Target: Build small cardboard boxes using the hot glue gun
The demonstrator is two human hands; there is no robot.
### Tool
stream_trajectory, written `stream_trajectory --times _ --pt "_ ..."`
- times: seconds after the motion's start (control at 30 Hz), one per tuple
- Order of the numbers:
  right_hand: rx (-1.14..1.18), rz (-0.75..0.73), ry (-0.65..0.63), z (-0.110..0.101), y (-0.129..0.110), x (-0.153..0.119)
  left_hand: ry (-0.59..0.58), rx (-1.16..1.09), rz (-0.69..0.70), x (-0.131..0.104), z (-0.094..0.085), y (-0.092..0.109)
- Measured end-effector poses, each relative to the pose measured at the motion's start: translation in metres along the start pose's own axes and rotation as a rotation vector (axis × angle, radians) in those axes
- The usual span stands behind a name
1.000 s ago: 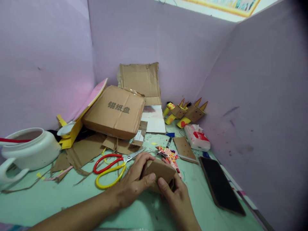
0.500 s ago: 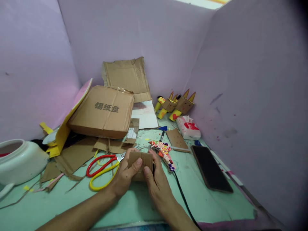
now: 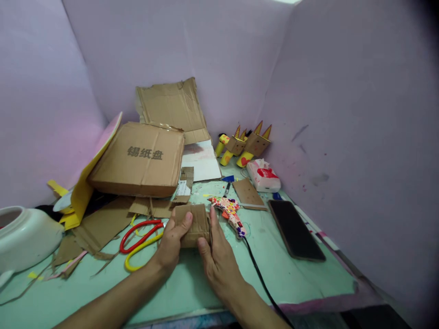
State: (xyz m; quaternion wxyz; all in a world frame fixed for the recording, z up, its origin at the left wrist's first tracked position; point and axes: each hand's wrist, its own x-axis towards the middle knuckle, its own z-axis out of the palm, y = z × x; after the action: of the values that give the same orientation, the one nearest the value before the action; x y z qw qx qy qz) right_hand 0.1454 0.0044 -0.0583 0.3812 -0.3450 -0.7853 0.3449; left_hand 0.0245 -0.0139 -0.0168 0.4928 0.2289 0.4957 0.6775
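Between both hands is a small brown cardboard box point(image 3: 194, 226), held above the front part of the table. My left hand point(image 3: 173, 240) grips its left side, thumb lying on the upper face. My right hand point(image 3: 216, 256) presses on the right side, with the thumb at the near edge and the fingers up along the side. The far fingers of both hands are hidden behind the box. Just left of my left hand lie scissors point(image 3: 141, 242) with one red and one yellow handle. Beyond my right hand rests a flower-patterned glue gun point(image 3: 230, 214).
A black phone point(image 3: 295, 230) lies at the right, near a tissue pack point(image 3: 263, 175) and a flat cardboard piece point(image 3: 248, 194). Cardboard animals point(image 3: 252, 146) stand at the back. A large carton point(image 3: 140, 160), cardboard scraps point(image 3: 99, 226) and a white pot point(image 3: 30, 237) occupy the left.
The view has shifted a little to the right. More of the cardboard box's upper face shows, and my right hand's fingers are straighter along its side.
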Motion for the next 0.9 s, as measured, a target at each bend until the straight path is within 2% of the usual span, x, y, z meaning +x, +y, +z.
stream_trajectory --times 0.23,0.4,0.6,0.73,0.9 --pt "0.023 -0.014 0.007 0.000 0.001 0.006 0.053 -0.011 -0.022 0.003 0.001 0.000" --pt "0.075 0.002 -0.030 -0.002 0.001 0.005 0.021 -0.007 -0.044 0.004 0.002 -0.003" --pt "0.261 0.021 0.009 -0.006 -0.007 0.005 0.019 -0.005 -0.036 -0.002 0.008 0.007" --pt "0.293 -0.040 -0.027 -0.005 -0.003 0.005 0.097 -0.009 -0.115 -0.003 0.011 0.016" --pt "0.328 -0.026 -0.093 -0.002 0.004 0.007 0.100 -0.001 -0.214 -0.002 0.008 0.023"
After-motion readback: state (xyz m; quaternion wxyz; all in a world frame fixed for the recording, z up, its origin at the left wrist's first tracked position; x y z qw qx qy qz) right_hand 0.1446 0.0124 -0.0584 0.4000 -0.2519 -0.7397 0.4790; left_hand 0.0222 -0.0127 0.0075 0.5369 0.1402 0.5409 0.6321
